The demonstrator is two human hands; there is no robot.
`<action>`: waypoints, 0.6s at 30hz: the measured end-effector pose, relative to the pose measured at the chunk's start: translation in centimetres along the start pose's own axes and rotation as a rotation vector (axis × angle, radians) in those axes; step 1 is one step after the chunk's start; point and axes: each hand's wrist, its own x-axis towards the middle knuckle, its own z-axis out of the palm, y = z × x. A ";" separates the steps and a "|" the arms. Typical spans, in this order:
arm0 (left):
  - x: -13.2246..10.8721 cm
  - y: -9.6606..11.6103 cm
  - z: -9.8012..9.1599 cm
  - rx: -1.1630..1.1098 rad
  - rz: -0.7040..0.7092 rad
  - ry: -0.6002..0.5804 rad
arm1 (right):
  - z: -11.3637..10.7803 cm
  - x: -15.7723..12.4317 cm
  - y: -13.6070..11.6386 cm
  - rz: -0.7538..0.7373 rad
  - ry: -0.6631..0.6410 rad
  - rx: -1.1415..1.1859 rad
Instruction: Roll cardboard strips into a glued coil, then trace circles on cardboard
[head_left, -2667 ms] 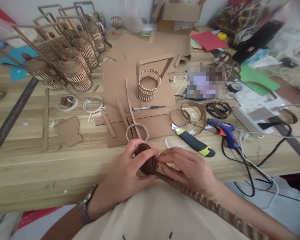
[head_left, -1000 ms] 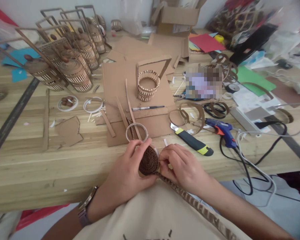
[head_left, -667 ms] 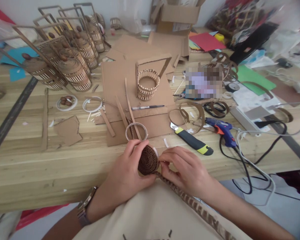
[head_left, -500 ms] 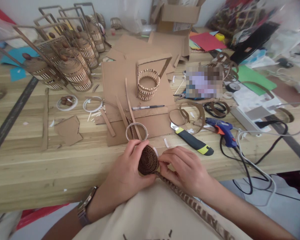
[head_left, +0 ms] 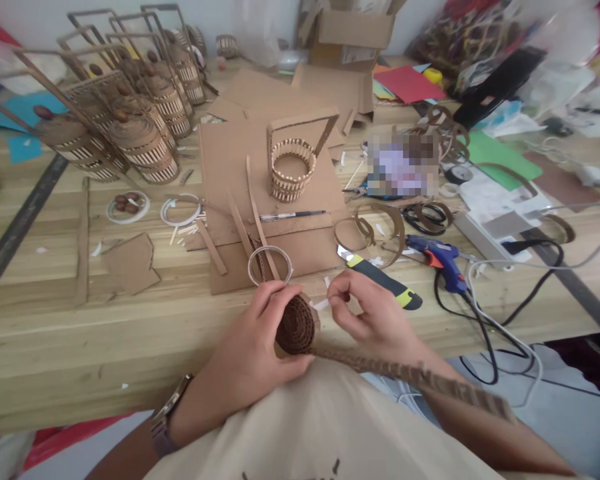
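My left hand [head_left: 263, 333] is closed around a round coil of corrugated cardboard [head_left: 296, 325], its spiral face turned up. A long loose cardboard strip [head_left: 410, 375] trails from the coil to the right, across my right forearm. My right hand [head_left: 373, 308] is just right of the coil, thumb and forefinger pinched on the end of a small white strip [head_left: 321, 305]. That strip reaches towards the coil's edge; whether it still sticks there I cannot tell. Just beyond my left hand lies a white tape ring [head_left: 251, 267].
A small basket with a handle [head_left: 291, 180] stands on cardboard sheets [head_left: 220, 153]. A utility knife [head_left: 385, 280] and a blue glue gun [head_left: 443, 260] with cables lie to the right. Several lidded baskets [head_left: 143, 150] crowd the back left. A pen [head_left: 293, 216] lies mid-table.
My right hand has moved up and away from the coil's edge, drawing the white strip outward. The loose cardboard strip has swung up over my right forearm. My left hand keeps its hold.
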 end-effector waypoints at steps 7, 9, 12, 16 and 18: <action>-0.5 -1.0 0.5 -0.011 0.032 0.065 | -2.5 -0.6 5.8 0.359 0.215 -0.156; -0.5 -1.2 0.6 -0.017 0.034 0.070 | -3.6 -1.3 7.3 0.420 0.270 -0.204; -0.3 -1.3 0.6 -0.016 0.018 0.047 | -5.0 -2.2 9.1 0.485 0.351 -0.258; -0.3 -1.4 0.8 -0.026 0.030 0.064 | -5.4 -2.6 11.1 0.512 0.412 -0.273; -0.3 -1.6 1.0 -0.033 0.032 0.077 | -5.1 -2.4 11.9 0.516 0.409 -0.254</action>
